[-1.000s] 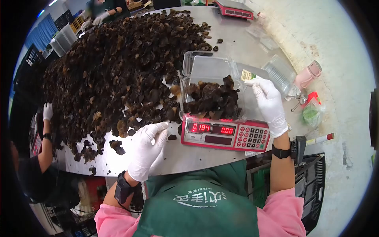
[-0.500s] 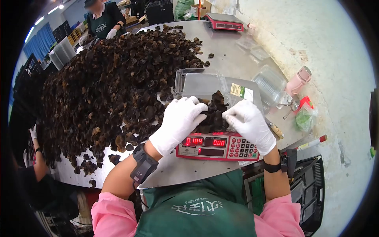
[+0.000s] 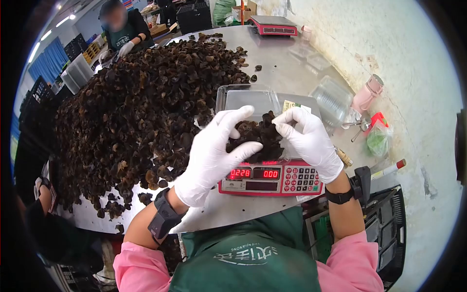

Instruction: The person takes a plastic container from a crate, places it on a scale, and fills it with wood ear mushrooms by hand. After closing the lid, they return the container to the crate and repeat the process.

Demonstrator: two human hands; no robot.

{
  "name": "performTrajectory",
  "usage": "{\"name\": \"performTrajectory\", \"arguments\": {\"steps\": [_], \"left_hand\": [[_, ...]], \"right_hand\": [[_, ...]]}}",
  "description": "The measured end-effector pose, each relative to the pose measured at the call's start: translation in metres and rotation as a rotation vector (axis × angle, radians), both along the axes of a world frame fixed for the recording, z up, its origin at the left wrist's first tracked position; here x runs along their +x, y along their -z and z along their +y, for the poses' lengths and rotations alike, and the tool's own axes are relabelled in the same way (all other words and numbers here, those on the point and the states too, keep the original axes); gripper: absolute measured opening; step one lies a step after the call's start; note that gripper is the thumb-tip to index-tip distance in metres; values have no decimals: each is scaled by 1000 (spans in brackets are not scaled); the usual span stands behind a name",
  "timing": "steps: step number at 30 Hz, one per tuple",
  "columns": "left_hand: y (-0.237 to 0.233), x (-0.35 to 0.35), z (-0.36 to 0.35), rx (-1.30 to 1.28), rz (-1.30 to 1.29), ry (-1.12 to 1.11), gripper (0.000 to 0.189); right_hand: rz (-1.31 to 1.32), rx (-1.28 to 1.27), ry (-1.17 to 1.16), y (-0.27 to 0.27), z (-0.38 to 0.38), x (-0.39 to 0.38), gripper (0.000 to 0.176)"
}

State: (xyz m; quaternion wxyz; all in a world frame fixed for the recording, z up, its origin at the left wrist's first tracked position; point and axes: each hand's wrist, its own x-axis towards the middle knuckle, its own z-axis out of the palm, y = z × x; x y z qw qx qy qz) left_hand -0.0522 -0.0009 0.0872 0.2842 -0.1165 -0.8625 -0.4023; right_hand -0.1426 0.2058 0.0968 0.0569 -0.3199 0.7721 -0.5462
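Observation:
A clump of dark wood ear mushrooms [image 3: 266, 134] sits in a clear plastic box on the red digital scale [image 3: 270, 180], which reads 0.228. My left hand [image 3: 214, 146], in a white glove, is at the left side of the clump, thumb and fingers spread apart. On the other side, my gloved right hand [image 3: 306, 138] has thumb and forefinger pinched together beside the top of the clump; whatever is between them is too small to make out. Behind the clump is the clear plastic lid [image 3: 250, 100], with a printed label [image 3: 293, 105] to its right.
A large heap of wood ear mushrooms [image 3: 131, 112] covers the steel table's left side. Stacked clear boxes [image 3: 332, 102], a pink bottle [image 3: 367, 95] and a wooden handle [image 3: 343, 155] lie to the right. Another scale [image 3: 273, 27] and a co-worker [image 3: 124, 31] are farther back.
My left hand has opened from a curled grip and shifted left. My right hand's fingertips have risen to the clump's top. The scale reading went from 0.184 to 0.228.

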Motion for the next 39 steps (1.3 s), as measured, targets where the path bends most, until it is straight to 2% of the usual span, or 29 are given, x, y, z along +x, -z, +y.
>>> {"name": "performTrajectory", "arguments": {"steps": [2, 3, 5, 6, 7, 9, 10, 11, 12, 13, 16, 18, 22, 24, 25, 27, 28, 29, 30, 31, 32, 34, 35, 37, 39], "left_hand": [[-3, 0, 11, 301, -206, 131, 49], [4, -3, 10, 222, -247, 102, 41], [4, -2, 5, 192, -156, 16, 30], [3, -2, -2, 140, -28, -31, 23], [-2, 6, -9, 179, -93, -93, 25], [4, 12, -32, 54, 7, -218, 25], [10, 15, -47, -89, 40, -282, 26], [18, 18, -63, -234, 71, -344, 27], [27, 22, -77, -422, 53, -415, 28], [32, 27, -85, -478, -56, -436, 29], [39, 38, -90, -528, -49, -427, 29], [39, 41, -89, -476, -84, -403, 31], [29, 40, -80, -417, -39, -349, 33], [21, 39, -72, -336, 7, -285, 37], [17, 37, -66, -333, 7, -285, 37], [8, 31, -49, -22, -26, -161, 48], [1, 29, -38, 44, -43, -111, 56], [-6, 27, -26, 111, -61, -61, 64], [-11, 26, -15, 139, -97, -22, 73], [-14, 23, -7, 224, -104, 41, 61], [-10, 19, -3, 257, -103, 52, 53], [-7, 18, -2, 354, -110, 34, 29], [-4, 17, -10, 259, -3, -9, 22], [8, 25, -30, 311, -84, -107, 20], [25, 32, -58, 2, 45, -248, 20]], "right_hand": [[-130, -94, -54, -12, -9, 8, 12], [-129, -92, -55, -9, -10, 6, 12], [-32, -98, -170, -3, -14, -2, 12], [-56, -115, -172, -9, -14, -5, 13], [28, -79, -50, -8, -13, -8, 11], [221, 11, 79, 7, -6, -33, 12], [222, 9, 77, 9, -3, -42, 12], [368, 121, 92, 11, 0, -49, 14], [512, 234, 108, 14, 0, -54, 16], [511, 232, 108, 20, -2, -57, 16], [528, 324, 70, 35, -8, -62, 18], [640, 415, 52, 38, -11, -61, 18], [675, 425, 100, 23, -8, -65, 17], [701, 326, 162, -2, -3, -57, 16], [701, 330, 161, -10, -3, -51, 16], [386, 65, 161, -20, -7, -36, 11], [170, -64, 68, -23, -11, -30, 9], [167, -60, 67, -28, -16, -19, 9], [55, -133, -33, -32, -23, -5, 10], [-60, -205, -134, -34, -28, 5, 11], [-33, -142, -196, -32, -31, 10, 13], [163, -92, -186, -25, -32, 15, 14], [266, -102, -165, -24, -31, 17, 15], [322, -55, -10, -22, -18, 12, 15], [160, -62, -2, -18, -2, 0, 15]]}}
